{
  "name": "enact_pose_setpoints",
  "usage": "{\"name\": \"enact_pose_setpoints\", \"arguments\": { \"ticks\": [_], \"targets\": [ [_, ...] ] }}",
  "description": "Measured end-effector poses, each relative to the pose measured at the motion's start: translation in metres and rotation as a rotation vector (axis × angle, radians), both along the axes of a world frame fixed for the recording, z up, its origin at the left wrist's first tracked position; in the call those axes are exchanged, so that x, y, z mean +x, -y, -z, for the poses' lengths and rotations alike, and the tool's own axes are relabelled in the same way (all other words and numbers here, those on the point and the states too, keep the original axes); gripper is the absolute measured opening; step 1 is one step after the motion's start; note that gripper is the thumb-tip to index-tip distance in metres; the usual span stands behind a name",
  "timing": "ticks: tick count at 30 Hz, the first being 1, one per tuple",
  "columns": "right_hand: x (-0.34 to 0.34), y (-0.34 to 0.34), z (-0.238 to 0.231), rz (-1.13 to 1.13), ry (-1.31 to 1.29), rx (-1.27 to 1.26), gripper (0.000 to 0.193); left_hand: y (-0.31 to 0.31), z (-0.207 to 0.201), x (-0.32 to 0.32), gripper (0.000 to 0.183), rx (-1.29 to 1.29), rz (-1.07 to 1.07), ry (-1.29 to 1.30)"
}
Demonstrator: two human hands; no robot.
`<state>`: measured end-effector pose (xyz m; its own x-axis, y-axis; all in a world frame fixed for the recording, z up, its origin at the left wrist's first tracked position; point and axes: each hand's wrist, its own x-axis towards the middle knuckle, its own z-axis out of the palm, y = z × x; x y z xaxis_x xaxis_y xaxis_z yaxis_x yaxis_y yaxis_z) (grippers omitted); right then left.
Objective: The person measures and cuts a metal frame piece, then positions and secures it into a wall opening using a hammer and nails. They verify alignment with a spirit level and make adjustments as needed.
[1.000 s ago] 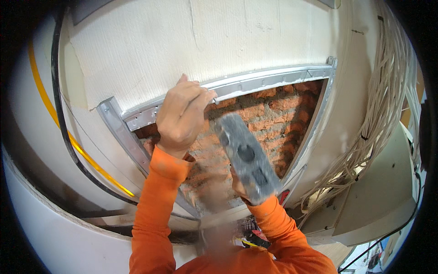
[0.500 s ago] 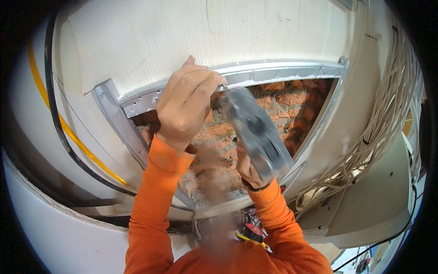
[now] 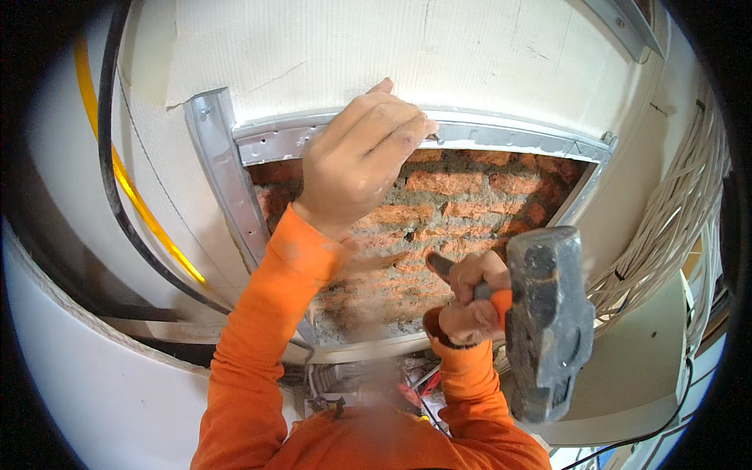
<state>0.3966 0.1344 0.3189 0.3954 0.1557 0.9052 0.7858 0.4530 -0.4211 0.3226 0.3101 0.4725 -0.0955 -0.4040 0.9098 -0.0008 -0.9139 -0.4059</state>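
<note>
A grey metal channel runs along the top of an opening, against a white panel. My left hand is closed at the channel, its fingertips pinching a small nail whose dark end shows past the fingers; the rest is hidden. Lower and to the right, my right hand grips the short handle of a club hammer. The hammer's heavy, worn grey-black head is apart from the nail and channel. Rough orange brickwork shows inside the frame, behind both hands.
A thick bundle of pale cables hangs on the right. At the left, a black cable and a yellow hose run downward. A white board rises at lower left, and a metal bracket sits at upper right.
The hammer has swung away from the nail, down and to the right, with my right hand. My left hand stays pinched at the channel while the whole view has shifted slightly.
</note>
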Motion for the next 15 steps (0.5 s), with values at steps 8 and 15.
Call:
{"name": "enact_pose_setpoints", "arguments": {
  "ticks": [8, 15],
  "targets": [
    [0.017, -0.008, 0.007, -0.010, -0.037, 0.039, 0.018, 0.001, 0.001, -0.004, 0.020, -0.031, 0.021, -0.035],
    [0.005, -0.017, -0.038, 0.286, 0.225, -0.185, 0.019, -0.004, 0.002, -0.010, 0.022, -0.023, -0.008, -0.064]
  ]
}}
